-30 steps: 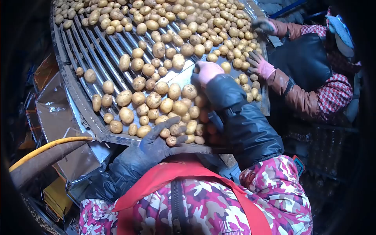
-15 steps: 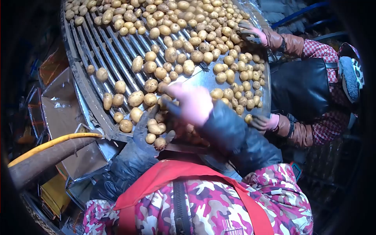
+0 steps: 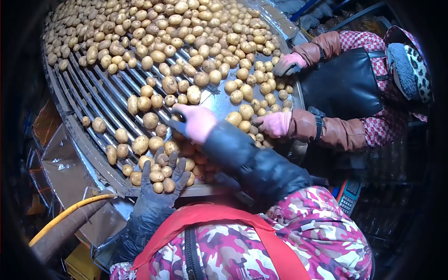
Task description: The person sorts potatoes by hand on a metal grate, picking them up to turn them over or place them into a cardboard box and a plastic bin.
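My left hand [image 3: 156,192], in a dark grey glove, lies palm up at the near edge of the sorting table, cradling several small potatoes [image 3: 163,176]. Its fingers are spread and curled up around them. Over the potatoes to its upper right is my right hand [image 3: 198,123], in a pink glove with grey fingers. The fingers of that hand point left and stand apart, with nothing visible between them. A larger potato [image 3: 150,120] lies on the metal bars [image 3: 100,95] just left of its fingertips.
A dense heap of potatoes [image 3: 154,28] covers the table's far side. Across the right edge stands a co-worker in a black apron [image 3: 343,88], with one gloved hand [image 3: 289,64] and another gloved hand [image 3: 275,123] at the potatoes. A yellow hose [image 3: 70,212] and cardboard [image 3: 65,163] are at left.
My view has shifted, showing more of the far heap. My right hand has moved from a blurred sweep to fingers near the bars. The co-worker's nearer hand has reached farther over the potatoes.
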Demonstrator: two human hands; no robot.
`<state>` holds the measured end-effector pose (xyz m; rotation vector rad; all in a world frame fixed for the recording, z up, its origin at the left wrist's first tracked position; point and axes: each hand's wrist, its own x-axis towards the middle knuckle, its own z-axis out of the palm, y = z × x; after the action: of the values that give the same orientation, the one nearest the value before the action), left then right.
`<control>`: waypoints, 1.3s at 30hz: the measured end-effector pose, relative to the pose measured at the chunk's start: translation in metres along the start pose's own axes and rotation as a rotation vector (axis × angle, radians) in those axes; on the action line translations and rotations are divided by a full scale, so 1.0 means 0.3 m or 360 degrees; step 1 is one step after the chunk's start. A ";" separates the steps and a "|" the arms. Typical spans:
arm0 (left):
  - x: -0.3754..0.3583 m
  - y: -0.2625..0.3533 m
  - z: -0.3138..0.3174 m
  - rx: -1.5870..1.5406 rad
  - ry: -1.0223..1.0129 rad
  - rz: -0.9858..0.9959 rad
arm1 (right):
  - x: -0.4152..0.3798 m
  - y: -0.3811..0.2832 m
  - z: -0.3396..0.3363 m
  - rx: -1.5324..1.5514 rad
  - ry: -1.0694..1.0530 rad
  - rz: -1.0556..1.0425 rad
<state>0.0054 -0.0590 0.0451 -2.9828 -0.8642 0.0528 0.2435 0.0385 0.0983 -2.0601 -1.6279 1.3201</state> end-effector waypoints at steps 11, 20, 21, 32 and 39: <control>0.033 0.002 0.025 -0.5027 0.0206 -0.1304 | 0.147 0.479 -0.373 -0.0784 0.0656 0.0238; 0.037 0.015 0.020 -0.4754 0.0153 -0.1870 | 0.159 0.467 -0.333 -0.0829 0.0791 0.0384; 0.037 0.009 0.023 -0.4790 0.0136 -0.1698 | 0.122 0.412 -0.323 -0.0576 0.0852 0.0393; -0.010 0.028 0.137 -0.4164 0.0062 -0.0769 | 0.272 0.344 -0.011 -0.0985 0.0967 0.0247; 0.029 0.002 0.017 -0.4959 0.0094 -0.0938 | 0.020 0.405 -0.077 0.1567 0.0473 0.0040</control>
<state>0.0128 -0.0547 0.0397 -0.0987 0.3894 0.6026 0.3429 0.0066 0.0316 -1.5295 -0.5993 1.3380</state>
